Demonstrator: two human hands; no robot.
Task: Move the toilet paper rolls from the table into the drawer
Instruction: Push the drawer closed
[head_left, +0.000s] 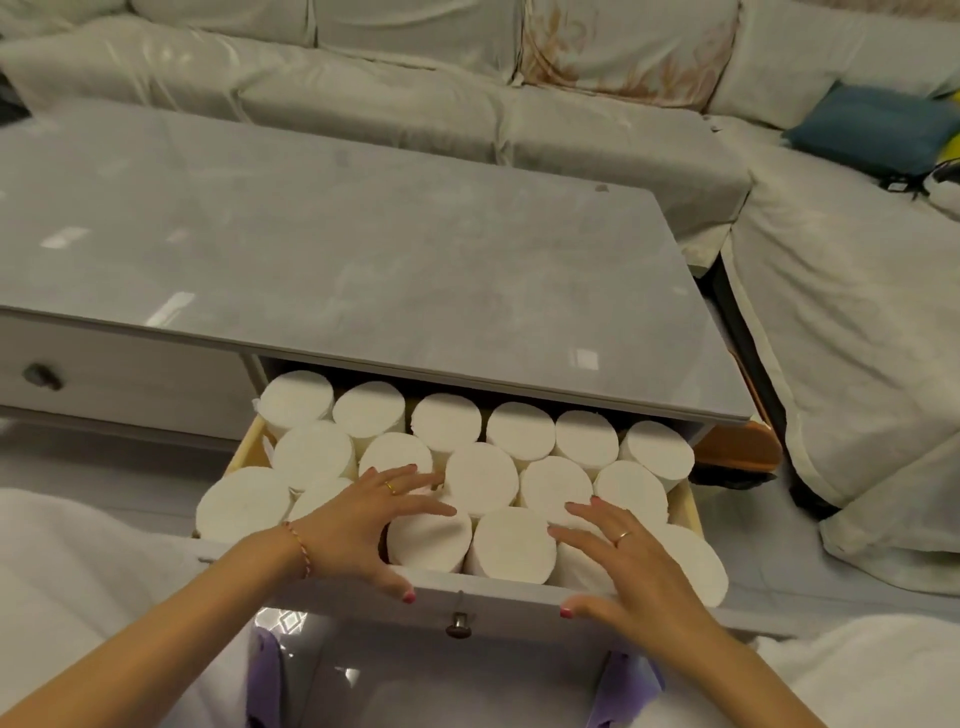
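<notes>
The drawer (498, 597) of the grey table (322, 260) stands pulled out toward me. Several white toilet paper rolls (483, 480) stand upright in it, packed in rows. My left hand (369, 525) lies flat with spread fingers over the rolls at the front left, thumb at the drawer's front edge. My right hand (628, 566) hovers with spread fingers over the rolls at the front right, thumb near the front panel. Neither hand grips a roll. No roll shows on the tabletop.
A small round knob (458, 623) sits on the drawer front. A second, closed drawer with a dark knob (44, 376) is at left. A cream sofa (415, 93) wraps around behind and to the right, with a blue cushion (872, 130) on it.
</notes>
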